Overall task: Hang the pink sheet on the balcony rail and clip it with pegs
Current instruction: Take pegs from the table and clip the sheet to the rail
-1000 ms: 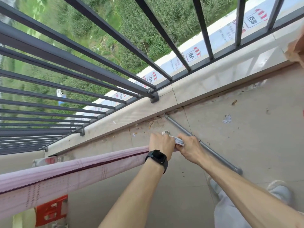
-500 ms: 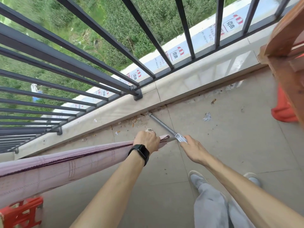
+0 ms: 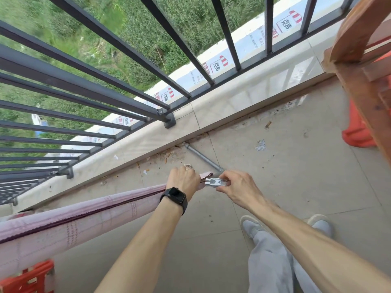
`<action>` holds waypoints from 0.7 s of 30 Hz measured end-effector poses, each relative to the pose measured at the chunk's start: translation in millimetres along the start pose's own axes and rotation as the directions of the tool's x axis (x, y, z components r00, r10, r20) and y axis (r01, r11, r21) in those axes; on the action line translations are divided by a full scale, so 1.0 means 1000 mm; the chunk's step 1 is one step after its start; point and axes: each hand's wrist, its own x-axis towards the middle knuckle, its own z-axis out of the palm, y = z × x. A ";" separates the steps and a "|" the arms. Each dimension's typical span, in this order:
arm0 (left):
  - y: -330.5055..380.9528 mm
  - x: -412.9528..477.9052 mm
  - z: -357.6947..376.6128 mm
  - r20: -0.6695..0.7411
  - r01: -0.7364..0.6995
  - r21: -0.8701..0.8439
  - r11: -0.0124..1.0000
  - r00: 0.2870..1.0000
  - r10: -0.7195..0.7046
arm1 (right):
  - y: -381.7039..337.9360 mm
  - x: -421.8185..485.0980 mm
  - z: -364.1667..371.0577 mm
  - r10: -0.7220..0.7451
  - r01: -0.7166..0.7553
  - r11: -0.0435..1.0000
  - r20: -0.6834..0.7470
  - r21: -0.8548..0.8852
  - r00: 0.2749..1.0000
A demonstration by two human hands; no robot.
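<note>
The pink sheet point(image 3: 88, 216) is draped over a line or rail that runs from the lower left toward the centre; what it hangs on is hidden under the cloth. My left hand point(image 3: 184, 179), with a black watch on the wrist, grips the sheet near its right end. My right hand point(image 3: 234, 185) pinches a pale grey peg point(image 3: 214, 182) whose jaws point at the sheet's corner point(image 3: 206, 175). Whether the peg bites the cloth I cannot tell. The dark balcony railing point(image 3: 95, 81) stands beyond, above a tiled ledge.
A grey metal rod point(image 3: 201, 156) lies on the floor under my hands. A wooden frame point(image 3: 364, 66) and an orange object point(image 3: 355, 132) stand at the right. Orange plastic point(image 3: 27, 280) shows at the lower left. My feet point(image 3: 251, 226) are below. Litter dots the floor by the ledge point(image 3: 232, 106).
My right hand drew away from the left, then came back to the sheet's end with the peg held flat. The view shifted right, bringing in the wooden frame.
</note>
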 end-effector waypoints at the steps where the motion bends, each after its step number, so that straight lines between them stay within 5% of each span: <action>1: -0.006 0.001 -0.005 -0.008 -0.003 0.003 1.000 1.000 0.003 | -0.007 0.005 -0.003 -0.042 0.042 0.998 0.000 -0.038 0.999; 10: -0.081 -0.004 -0.024 -0.003 -0.088 0.108 0.990 0.996 0.089 | -0.103 0.068 -0.003 -0.320 0.346 0.896 0.135 -0.277 0.938; 21: -0.171 -0.008 -0.073 0.083 -0.035 0.057 0.998 0.996 0.030 | -0.214 0.123 -0.028 -0.174 0.262 0.918 0.294 -0.296 0.940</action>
